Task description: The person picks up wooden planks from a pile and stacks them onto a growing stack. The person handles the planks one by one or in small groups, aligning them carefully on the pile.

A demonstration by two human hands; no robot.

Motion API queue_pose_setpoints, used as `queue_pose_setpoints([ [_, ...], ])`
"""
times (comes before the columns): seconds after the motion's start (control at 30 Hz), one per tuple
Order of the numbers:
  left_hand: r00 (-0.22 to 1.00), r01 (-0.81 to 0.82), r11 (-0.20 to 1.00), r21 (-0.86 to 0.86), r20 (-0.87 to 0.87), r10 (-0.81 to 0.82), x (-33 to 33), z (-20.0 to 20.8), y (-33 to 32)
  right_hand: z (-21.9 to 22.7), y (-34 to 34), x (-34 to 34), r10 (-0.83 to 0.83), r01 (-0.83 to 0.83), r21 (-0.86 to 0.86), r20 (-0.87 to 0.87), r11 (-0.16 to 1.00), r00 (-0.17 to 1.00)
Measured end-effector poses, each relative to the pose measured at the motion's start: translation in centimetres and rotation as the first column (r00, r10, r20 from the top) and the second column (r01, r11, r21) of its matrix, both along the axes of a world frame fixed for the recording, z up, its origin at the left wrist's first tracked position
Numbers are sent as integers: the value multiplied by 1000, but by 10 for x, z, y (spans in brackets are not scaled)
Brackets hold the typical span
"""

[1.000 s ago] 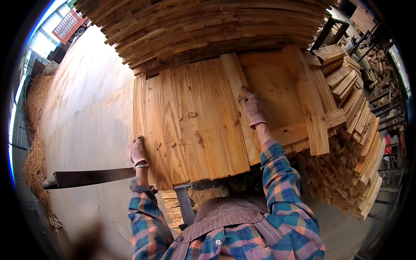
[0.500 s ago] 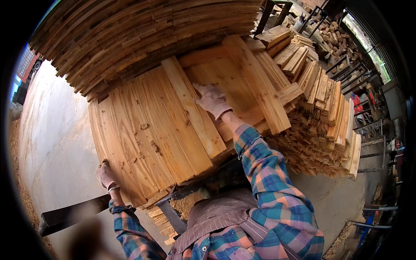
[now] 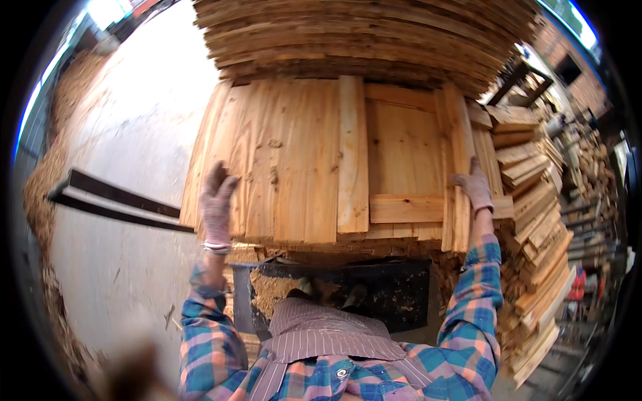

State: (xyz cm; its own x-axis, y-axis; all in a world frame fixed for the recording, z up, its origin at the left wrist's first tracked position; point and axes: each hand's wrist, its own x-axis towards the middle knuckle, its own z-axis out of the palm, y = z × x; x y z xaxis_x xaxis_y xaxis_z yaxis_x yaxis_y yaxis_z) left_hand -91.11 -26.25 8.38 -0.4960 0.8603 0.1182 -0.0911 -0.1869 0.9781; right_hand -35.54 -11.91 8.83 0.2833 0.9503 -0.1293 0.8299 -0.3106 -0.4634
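A row of light wooden boards [image 3: 287,160] lies side by side on top of a stack in front of me. At its right end a narrower plank [image 3: 353,154] lies lengthwise beside a recessed wooden panel [image 3: 404,157] with a crosspiece [image 3: 406,209] at its near end. My right hand [image 3: 476,189], in a knitted glove, grips the right edge of a long plank [image 3: 457,147] bordering that recess, thumb on its top. My left hand [image 3: 217,204], also gloved, hovers over the leftmost boards, thumb and fingers apart, somewhat blurred.
A tall pile of stacked boards [image 3: 354,40] stands behind the row. More loose planks [image 3: 535,220] are heaped at the right. A black metal bar [image 3: 124,194] juts out to the left over the concrete floor [image 3: 120,267]. A dark sawdust-strewn surface [image 3: 374,287] is close to my body.
My right hand has gone from the narrower plank to the long plank at the right. My left hand has left the row's left edge and come over the boards. The view has turned.
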Motion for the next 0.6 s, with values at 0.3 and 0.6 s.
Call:
queue_pose_setpoints([
  [0.3,759,170,969,179,604,-245,206,10,-68,27,-139,-126,488,-606,205,-801,769,348],
  [0.6,568,-406,856,-320,646,510,113,-58,-170,26,-159,-228,791,-963,-89,-554,254,260],
])
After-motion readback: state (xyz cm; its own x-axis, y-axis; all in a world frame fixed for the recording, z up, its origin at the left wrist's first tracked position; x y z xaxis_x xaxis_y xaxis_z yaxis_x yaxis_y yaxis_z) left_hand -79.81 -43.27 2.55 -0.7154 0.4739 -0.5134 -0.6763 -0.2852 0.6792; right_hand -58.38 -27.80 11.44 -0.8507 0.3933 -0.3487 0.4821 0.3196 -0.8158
